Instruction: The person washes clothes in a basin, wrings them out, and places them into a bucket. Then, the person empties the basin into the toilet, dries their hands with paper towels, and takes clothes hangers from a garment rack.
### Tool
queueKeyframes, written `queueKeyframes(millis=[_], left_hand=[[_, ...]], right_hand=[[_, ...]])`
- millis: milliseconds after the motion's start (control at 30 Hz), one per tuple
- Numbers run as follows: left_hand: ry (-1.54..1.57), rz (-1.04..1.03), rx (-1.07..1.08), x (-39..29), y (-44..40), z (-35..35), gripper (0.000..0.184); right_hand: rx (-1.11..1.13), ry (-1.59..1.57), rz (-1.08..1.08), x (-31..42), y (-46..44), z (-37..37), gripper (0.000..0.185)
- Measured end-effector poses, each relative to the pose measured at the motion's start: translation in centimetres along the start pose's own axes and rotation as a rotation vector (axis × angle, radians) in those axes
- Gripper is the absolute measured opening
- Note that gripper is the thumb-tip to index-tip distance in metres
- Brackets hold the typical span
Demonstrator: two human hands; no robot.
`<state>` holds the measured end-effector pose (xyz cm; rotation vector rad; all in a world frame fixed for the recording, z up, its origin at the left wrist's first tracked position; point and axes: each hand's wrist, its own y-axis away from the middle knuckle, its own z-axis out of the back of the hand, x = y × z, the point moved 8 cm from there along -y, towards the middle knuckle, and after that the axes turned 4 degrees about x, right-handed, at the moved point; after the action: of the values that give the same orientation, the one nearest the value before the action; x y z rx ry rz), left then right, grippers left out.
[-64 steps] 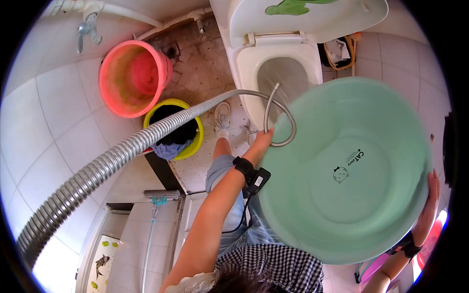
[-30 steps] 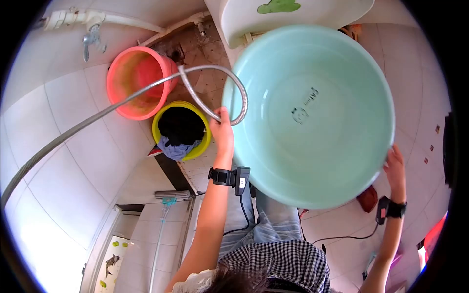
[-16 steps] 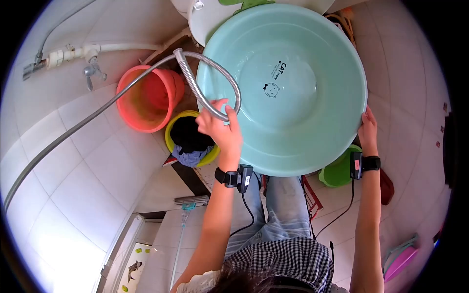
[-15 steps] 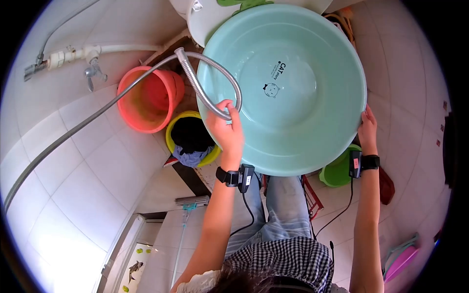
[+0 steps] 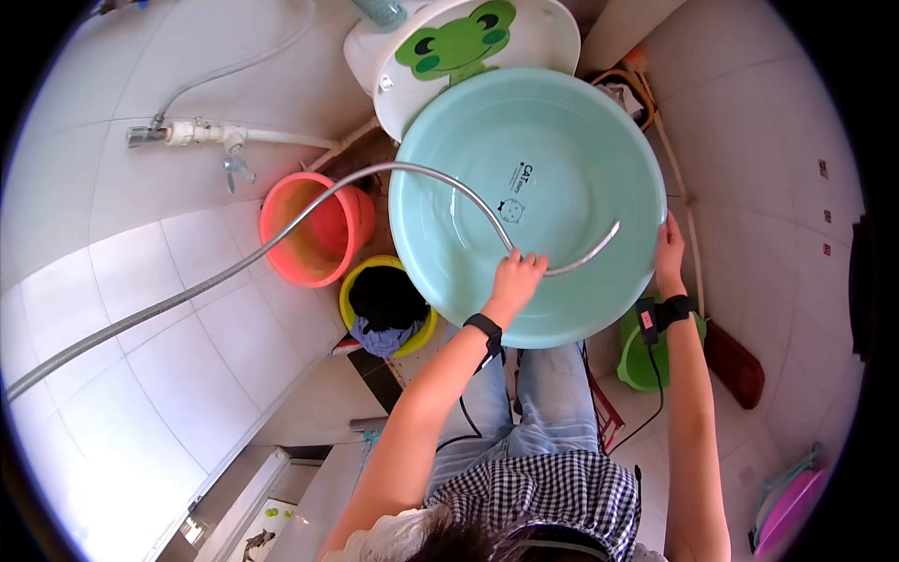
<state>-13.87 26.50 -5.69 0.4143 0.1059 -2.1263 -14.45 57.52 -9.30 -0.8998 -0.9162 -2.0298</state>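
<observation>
A large pale green basin [image 5: 581, 187] with a cat print faces up in front of me, its far side overlapping the toilet. My left hand [image 5: 518, 281] is closed around a flexible metal hose [image 5: 431, 171] above the near part of the basin. The hose's free end points right, over the basin's inside. My right hand [image 5: 669, 251] grips the basin's right rim, fingers on the edge. From the left edge of the view the hose arches across to my left hand.
Left of the basin stand a pink bucket [image 5: 274, 225] and a yellow tub [image 5: 429, 330] holding dark and blue cloth. A frog-printed toilet lid [image 5: 548, 37] rises behind. A green bucket [image 5: 637, 365] is under my right wrist. A tap [image 5: 236, 167] is on the left wall.
My left hand has moved right over the basin, and the hose's end now points right instead of up and left. My right hand still holds the rim. The view has shifted.
</observation>
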Motion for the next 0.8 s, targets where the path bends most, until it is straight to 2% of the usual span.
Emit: queueKeyframes(millis=[33, 67, 100, 133, 200, 233, 300, 333, 367, 400, 433, 500, 567, 633, 700, 767, 800], left_hand=[[-0.006, -0.006, -0.015, -0.2, 0.4, -1.0, 0.004], [-0.008, 0.001, 0.120, -0.4, 0.6, -2.8, 0.006], [-0.009, 0.005, 0.254, -0.4, 1.0, -4.7, 0.008], [-0.008, -0.009, 0.237, -0.3, 1.0, -5.5, 0.008], [0.243, 0.205, 0.502, 0.7, 1.7, -8.8, 0.017], [0.245, 0.191, 0.486, 0.3, 1.3, -8.2, 0.017], [0.374, 0.313, 0.585, 0.9, 1.5, -7.6, 0.027], [0.384, 0.309, 0.574, 0.8, 1.7, -6.8, 0.027], [0.431, 0.320, 0.456, 0.8, 1.7, -5.4, 0.033], [0.475, 0.331, 0.333, 1.2, 1.8, -3.5, 0.038], [0.475, 0.334, 0.316, 1.4, 2.4, -1.5, 0.038], [0.840, 0.235, 0.169, 1.7, 4.0, 5.0, 0.040], [0.938, 0.276, 0.071, 3.2, 8.5, 9.5, 0.038], [0.868, 0.379, -0.069, 4.5, 15.4, 13.4, 0.034], [0.836, 0.571, 0.012, 4.9, 23.7, 15.5, 0.031], [0.850, 0.774, 0.125, 4.6, 32.8, 14.3, 0.029], [0.813, 0.802, 0.248, 3.6, 36.6, 13.4, 0.029]], right_hand=[[0.018, 0.019, -0.045, -0.1, 0.4, 0.1, 0.041], [0.029, 0.045, -0.084, 0.5, 1.1, 0.2, 0.043], [0.014, 0.044, -0.069, 1.5, 2.5, 0.6, 0.043], [0.010, 0.136, 0.038, 3.6, 4.4, 1.3, 0.043], [0.041, 0.273, 0.205, 6.6, 8.7, 3.3, 0.044], [0.077, 0.313, 0.271, 7.5, 10.9, 4.5, 0.044], [0.214, 0.448, 0.193, 8.9, 15.5, 7.0, 0.040], [0.254, 0.482, 0.133, 8.2, 17.9, 8.3, 0.038], [0.296, 0.511, 0.074, 7.3, 20.2, 10.1, 0.036], [0.338, 0.462, -0.063, 5.3, 22.5, 11.9, 0.035], [0.382, 0.411, -0.199, 3.4, 24.9, 13.4, 0.033], [0.486, 0.300, -0.377, 2.1, 28.9, 14.9, 0.033], [0.572, 0.251, -0.410, 2.6, 31.3, 15.4, 0.034], [0.778, 0.022, -0.337, 1.8, 33.3, 14.5, 0.031], [0.936, -0.066, -0.355, 1.6, 33.6, 13.5, 0.031], [1.006, 0.030, -0.412, 2.4, 32.8, 13.0, 0.031], [1.031, 0.090, -0.422, 3.2, 32.0, 12.5, 0.031]])
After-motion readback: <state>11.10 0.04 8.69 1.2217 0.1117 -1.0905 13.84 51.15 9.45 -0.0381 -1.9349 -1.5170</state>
